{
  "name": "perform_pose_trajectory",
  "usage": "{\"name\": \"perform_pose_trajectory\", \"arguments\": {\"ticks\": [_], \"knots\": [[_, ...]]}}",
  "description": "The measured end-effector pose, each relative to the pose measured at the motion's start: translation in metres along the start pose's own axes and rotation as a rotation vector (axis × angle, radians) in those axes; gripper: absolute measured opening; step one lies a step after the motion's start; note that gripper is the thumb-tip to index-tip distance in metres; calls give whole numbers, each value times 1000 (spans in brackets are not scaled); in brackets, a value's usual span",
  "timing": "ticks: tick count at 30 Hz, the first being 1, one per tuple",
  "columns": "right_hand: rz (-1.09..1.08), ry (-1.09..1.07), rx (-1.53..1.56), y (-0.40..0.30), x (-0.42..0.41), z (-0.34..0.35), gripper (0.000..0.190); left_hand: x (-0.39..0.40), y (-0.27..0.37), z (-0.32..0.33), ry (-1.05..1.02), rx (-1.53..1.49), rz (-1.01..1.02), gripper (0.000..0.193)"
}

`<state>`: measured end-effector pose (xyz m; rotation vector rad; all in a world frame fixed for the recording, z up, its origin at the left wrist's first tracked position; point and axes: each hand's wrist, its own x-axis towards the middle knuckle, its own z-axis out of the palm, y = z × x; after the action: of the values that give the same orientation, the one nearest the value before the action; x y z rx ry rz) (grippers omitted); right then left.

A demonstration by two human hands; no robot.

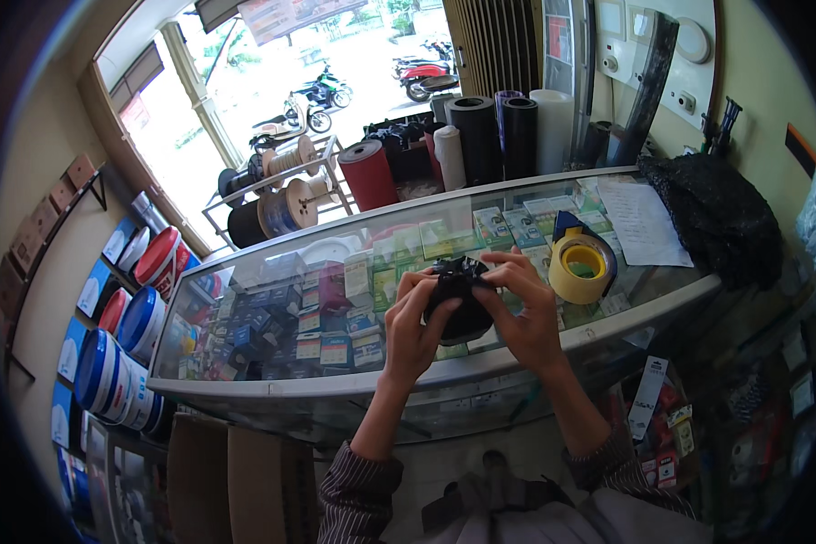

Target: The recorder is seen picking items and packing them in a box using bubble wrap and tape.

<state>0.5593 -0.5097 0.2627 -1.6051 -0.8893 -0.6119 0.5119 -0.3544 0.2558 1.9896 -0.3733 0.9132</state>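
Observation:
Above a glass-topped display counter (285, 272), both hands grip a small black bundle that looks like plastic wrapping (464, 319). My left hand (411, 323) pinches its upper left edge between thumb and fingers. On the other side, my right hand (525, 313) pinches the top right edge. What the wrapping contains, if anything, is hidden. Just right of my right hand, a tape dispenser with a roll of packing tape (580, 273) rests on the glass. Beyond it lies a sheet of paper with handwriting (642, 221).
Small product boxes (336, 350) fill the case under the glass. Black bubble wrap (714, 211) is heaped at the counter's right end. Rolls of sheeting (474, 143) and cable spools (289, 207) stand behind. Paint buckets (112, 381) line the left, near a cardboard box (245, 476).

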Motion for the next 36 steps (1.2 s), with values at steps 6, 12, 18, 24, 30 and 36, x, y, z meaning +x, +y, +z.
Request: {"name": "perform_pose_trajectory", "arguments": {"ticks": [6, 12, 18, 24, 30, 36], "knots": [[165, 76, 225, 6, 12, 17, 10, 15, 1, 2, 49, -32, -99, 19], [280, 7, 180, 11, 19, 19, 14, 29, -14, -6, -106, -301, -323, 28], [291, -66, 259, 21, 24, 12, 18, 40, -13, -11, -207, -453, -513, 25], [313, -200, 357, 18, 28, 3, 25, 40, -15, -12, -221, -315, -397, 17], [278, -201, 463, 28, 29, 10, 26, 43, -19, -16, -224, -391, -356, 24], [347, 142, 568, 27, 8, 33, 17, 36, -16, -21, -267, -477, -432, 26]]}}
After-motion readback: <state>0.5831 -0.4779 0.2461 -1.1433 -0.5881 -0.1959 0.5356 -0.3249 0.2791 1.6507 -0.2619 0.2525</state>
